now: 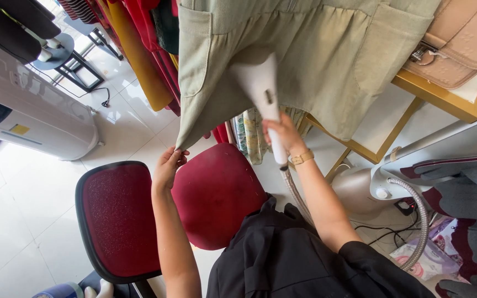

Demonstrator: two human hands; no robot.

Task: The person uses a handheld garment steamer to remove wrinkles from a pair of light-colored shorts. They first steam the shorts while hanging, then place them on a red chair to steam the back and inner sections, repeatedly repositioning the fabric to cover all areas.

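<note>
Pale green cloth dress (305,49) hung far, centre: soft, light, limp. My left hand (168,165) pinched its hem corner taut; right hand (282,135), fingers wrapped shut, held the white plastic steamer head (260,88).

A red office chair (139,212) with a black rim is seen on the pale tiled floor (23,221). A white cylindrical appliance (34,110) stands at the left. Red and mustard clothes (139,44) are hung at the top. A tan handbag (462,44) is placed on a yellow-framed shelf (443,96) at the right.
</note>
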